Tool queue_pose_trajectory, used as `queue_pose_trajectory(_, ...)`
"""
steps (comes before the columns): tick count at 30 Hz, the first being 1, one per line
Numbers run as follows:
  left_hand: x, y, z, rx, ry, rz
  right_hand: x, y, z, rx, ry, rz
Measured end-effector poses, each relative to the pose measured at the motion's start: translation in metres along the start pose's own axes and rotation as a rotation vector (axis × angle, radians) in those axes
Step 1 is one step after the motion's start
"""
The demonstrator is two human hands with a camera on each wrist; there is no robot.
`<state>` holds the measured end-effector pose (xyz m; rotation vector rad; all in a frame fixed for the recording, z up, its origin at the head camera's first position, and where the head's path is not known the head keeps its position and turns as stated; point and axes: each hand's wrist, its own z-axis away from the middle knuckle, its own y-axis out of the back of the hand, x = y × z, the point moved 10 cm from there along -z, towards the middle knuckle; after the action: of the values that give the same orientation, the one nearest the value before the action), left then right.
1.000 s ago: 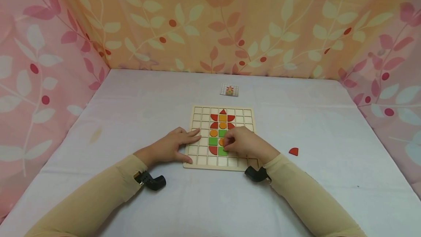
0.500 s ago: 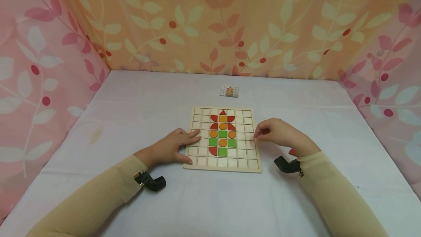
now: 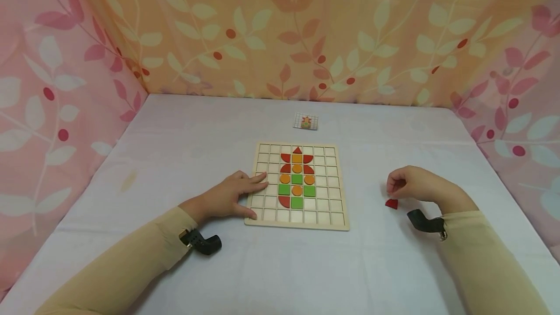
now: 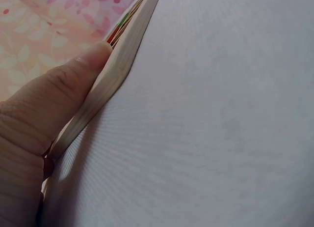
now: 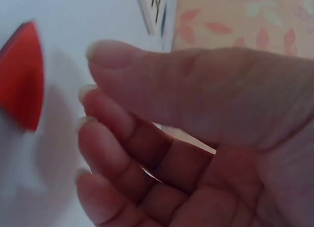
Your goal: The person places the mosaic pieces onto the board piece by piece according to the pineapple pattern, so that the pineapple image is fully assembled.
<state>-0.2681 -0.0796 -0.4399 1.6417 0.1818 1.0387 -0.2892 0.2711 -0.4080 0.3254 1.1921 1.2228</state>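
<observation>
A wooden grid board point(image 3: 323, 225) lies on the table with red, orange and green shaped pieces forming a figure in its middle columns. My left hand point(image 3: 229, 193) rests at the board's left edge, fingers straight over the grid and the thumb at the near left corner. In the left wrist view the thumb point(image 4: 73, 82) touches the board's edge point(image 4: 117, 70). To the right of the board lies a red quarter-circle piece point(image 3: 391, 204). My right hand point(image 3: 420, 186) hovers just above it, fingers loosely bent and holding nothing; the right wrist view shows the piece apart from the fingertips.
A small pattern card point(image 3: 306, 121) with a similar coloured figure lies behind the board. A white cloth point(image 3: 175, 130) covers the table, and patterned fabric point(image 3: 271, 28) hangs at the back and sides.
My right hand has left the board and moved right to the loose red piece. A green square and an orange circle it covered now show. My left hand has stayed in place.
</observation>
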Motion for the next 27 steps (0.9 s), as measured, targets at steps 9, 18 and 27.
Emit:
queue_pose_trajectory(9,0.0,0.0,0.0,0.003,-0.001,0.002,0.018,-0.014,0.004,-0.041,-0.01,-0.032)
queue_pose_trajectory(18,0.002,0.001,0.0,0.004,-0.008,0.007,0.015,-0.011,0.005,-0.002,-0.019,0.067)
queue_pose_trajectory(27,0.002,0.001,0.001,0.004,-0.01,0.002,-0.003,-0.012,0.004,-0.009,-0.002,0.169)
